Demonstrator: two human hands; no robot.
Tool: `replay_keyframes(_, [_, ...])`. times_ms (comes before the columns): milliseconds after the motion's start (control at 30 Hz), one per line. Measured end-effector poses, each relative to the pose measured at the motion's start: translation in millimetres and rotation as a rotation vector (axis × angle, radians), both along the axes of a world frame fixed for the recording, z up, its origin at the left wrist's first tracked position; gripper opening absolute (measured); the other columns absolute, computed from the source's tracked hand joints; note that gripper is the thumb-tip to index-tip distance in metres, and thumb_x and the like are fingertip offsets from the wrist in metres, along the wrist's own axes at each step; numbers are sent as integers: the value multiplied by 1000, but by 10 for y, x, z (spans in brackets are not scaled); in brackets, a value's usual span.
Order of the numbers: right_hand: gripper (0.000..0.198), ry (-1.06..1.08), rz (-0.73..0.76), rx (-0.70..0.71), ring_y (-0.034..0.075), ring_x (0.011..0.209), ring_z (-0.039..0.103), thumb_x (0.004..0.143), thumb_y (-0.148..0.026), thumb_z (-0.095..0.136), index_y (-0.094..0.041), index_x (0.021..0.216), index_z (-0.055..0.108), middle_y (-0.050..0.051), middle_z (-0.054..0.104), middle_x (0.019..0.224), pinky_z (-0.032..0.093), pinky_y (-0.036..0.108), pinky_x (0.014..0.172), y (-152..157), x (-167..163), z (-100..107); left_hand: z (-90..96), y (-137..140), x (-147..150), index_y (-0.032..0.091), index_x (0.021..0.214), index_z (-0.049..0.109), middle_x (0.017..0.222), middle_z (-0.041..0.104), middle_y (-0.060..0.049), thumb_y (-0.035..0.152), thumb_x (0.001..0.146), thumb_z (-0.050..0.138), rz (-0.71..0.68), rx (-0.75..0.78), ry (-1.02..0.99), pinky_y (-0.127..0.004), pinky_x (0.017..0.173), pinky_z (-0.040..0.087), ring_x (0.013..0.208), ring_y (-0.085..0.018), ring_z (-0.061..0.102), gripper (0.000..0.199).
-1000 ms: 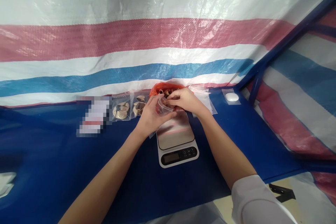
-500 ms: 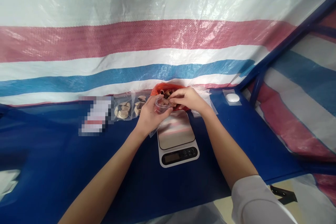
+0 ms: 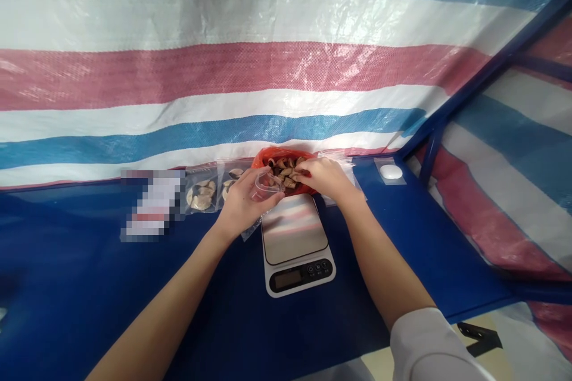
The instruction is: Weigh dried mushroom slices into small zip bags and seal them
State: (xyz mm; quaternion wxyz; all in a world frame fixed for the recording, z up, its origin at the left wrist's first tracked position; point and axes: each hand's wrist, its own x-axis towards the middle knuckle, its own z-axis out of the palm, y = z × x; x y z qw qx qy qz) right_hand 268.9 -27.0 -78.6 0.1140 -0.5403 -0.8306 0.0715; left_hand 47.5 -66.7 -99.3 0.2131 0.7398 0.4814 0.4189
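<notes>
My left hand (image 3: 240,199) is closed around a clear plastic cup (image 3: 269,181), its round rim tilted toward an orange-red plastic bag (image 3: 260,159). The bag lies open and holds several dried brown, curled pieces (image 3: 288,178). Over the bag's right side, my right hand (image 3: 322,175) has its fingertips pinched on one of these pieces, partly hidden by the fingers. Just in front of the bag sits a white kitchen scale (image 3: 295,232) with a shiny plate and a dark display; nothing rests on its plate.
Left of the bag lie clear zip bags (image 3: 202,195) with pale dried slices, and a blurred-out card (image 3: 154,202). Flat clear bags (image 3: 357,181) lie behind my right hand. A white oval object (image 3: 391,172) sits farther right on the blue table (image 3: 429,238). Striped sheeting (image 3: 223,71) hangs behind.
My left hand and the cup have drawn slightly left, away from my right hand, uncovering more of the brown pieces. The view has shifted a little.
</notes>
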Motion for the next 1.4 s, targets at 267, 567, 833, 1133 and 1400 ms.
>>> replay_keyframes(267, [26,-52,-79,87,25,102,69,97,-33,55,-27,114,74,5,75,118,48,33,77,15,-69,-114,12,-1,-15,20,122,66,118,72,-11,46,77,77,-21,-4,-26,-48,101,55,111,-29,70,53])
replay_keyframes(567, [23,43,-162,174,22,99,70,96,-30,55,-31,109,74,-1,72,128,50,30,75,12,-75,-161,24,-11,-28,21,123,67,121,71,-12,46,78,78,-31,-55,-57,-49,101,56,115,-31,68,53])
replay_keyframes(833, [33,50,-248,191,24,100,70,98,-35,52,-29,126,69,5,70,132,51,31,73,35,-105,-201,-9,1,-27,22,122,67,119,72,-11,46,78,78,-31,-39,-75,-49,100,57,112,-30,69,52])
replay_keyframes(1133, [37,70,-220,99,26,109,68,95,-31,57,-31,131,64,4,66,138,55,35,82,58,-110,-250,-8,-8,-8,21,124,67,121,71,-11,46,78,77,-34,-72,-71,-46,96,59,113,-30,68,53])
replay_keyframes(1400, [35,102,-197,82,28,105,68,92,-32,62,-27,126,69,7,71,128,53,39,90,89,-72,-292,-22,-1,-3,21,122,68,121,72,-11,49,78,76,-27,-56,-78,-47,93,60,114,-32,68,53])
